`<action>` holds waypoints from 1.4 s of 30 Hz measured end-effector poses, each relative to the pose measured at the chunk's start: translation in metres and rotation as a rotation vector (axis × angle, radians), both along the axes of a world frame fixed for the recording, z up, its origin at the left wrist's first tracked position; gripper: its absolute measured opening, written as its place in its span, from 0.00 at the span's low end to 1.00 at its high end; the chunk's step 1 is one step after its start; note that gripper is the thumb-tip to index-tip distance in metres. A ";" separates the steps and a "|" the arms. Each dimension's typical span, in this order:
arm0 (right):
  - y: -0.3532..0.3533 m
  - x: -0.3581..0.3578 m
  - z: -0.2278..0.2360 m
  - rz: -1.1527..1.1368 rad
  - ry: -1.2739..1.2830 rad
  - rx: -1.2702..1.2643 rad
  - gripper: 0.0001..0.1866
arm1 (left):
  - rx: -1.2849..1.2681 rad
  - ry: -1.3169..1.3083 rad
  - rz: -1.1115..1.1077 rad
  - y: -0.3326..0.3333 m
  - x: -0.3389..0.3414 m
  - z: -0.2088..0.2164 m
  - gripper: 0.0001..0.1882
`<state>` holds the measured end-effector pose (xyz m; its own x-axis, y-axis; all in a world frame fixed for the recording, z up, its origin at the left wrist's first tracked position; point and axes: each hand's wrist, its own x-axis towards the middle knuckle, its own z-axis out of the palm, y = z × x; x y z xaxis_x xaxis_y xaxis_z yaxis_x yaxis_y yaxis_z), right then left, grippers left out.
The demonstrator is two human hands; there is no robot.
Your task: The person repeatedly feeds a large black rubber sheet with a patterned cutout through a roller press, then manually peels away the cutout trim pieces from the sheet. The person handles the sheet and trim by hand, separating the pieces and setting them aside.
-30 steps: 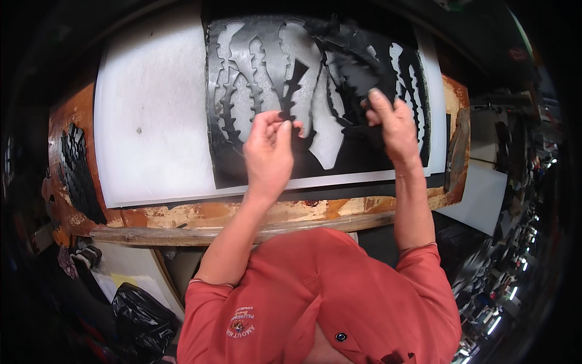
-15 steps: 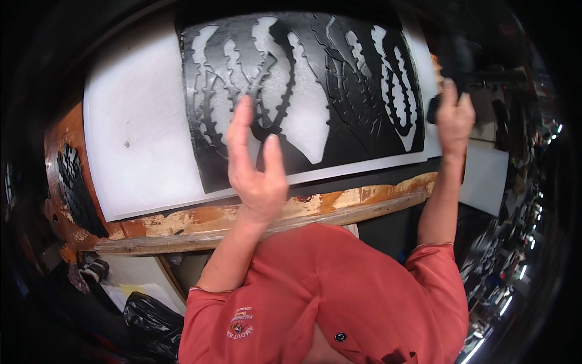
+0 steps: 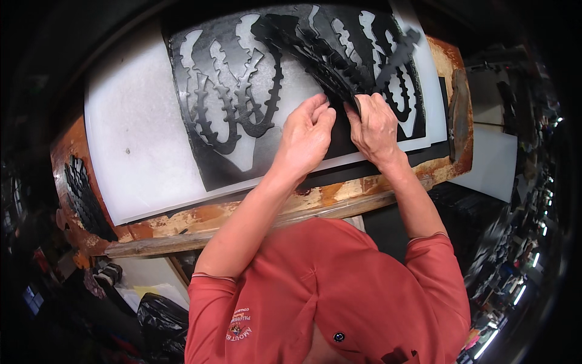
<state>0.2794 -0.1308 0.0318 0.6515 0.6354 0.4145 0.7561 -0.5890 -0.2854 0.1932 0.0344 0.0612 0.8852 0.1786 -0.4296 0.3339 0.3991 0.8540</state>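
Observation:
A black leather-like sheet [image 3: 209,164] lies on the white board, with long notched, curved shapes cut out of it. Over its middle right, a bunch of black notched cut pieces [image 3: 330,64] is raised, fanning away from me toward the far edge. My right hand [image 3: 377,128] is closed around the near end of this bunch, thumb toward the left. Just left of it, my left hand [image 3: 308,134] has its fingers and thumb curled together at the bunch's left side. Its fingertips are partly hidden behind the pieces.
The white board [image 3: 139,121] rests on a worn wooden table [image 3: 254,221]. More black notched pieces [image 3: 85,194] are stacked at the table's left end. A black plastic bag [image 3: 160,321] is below left. A pale panel [image 3: 488,164] stands off to the right.
My hands have come together over the sheet, the right one moving left and the left one moving right. The black cut pieces are now lifted between them.

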 end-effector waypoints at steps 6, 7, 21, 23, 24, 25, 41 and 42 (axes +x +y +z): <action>-0.001 -0.001 0.001 -0.045 0.068 0.009 0.11 | -0.316 0.006 0.100 -0.001 0.010 -0.010 0.20; 0.000 -0.001 0.002 -0.052 0.074 0.018 0.11 | -0.427 -0.001 0.144 -0.001 0.011 -0.011 0.18; -0.032 0.036 0.022 -0.232 1.123 0.766 0.22 | 0.550 -0.257 0.170 -0.024 -0.018 -0.010 0.25; -0.036 0.039 0.024 -0.279 1.076 0.727 0.23 | 0.685 -0.238 0.100 -0.018 -0.010 -0.008 0.26; -0.036 0.040 0.026 -0.295 1.055 0.709 0.23 | 0.725 -0.226 0.072 -0.017 -0.004 -0.006 0.27; -0.036 0.039 0.027 -0.260 1.050 0.702 0.23 | 0.766 -0.214 0.043 -0.017 0.003 -0.003 0.28; -0.011 0.027 0.033 -0.145 0.215 -0.003 0.17 | -0.241 -0.047 -0.003 -0.025 0.047 -0.020 0.15; -0.008 0.025 0.032 -0.124 0.190 -0.028 0.17 | -0.311 -0.024 0.019 -0.023 0.046 -0.016 0.16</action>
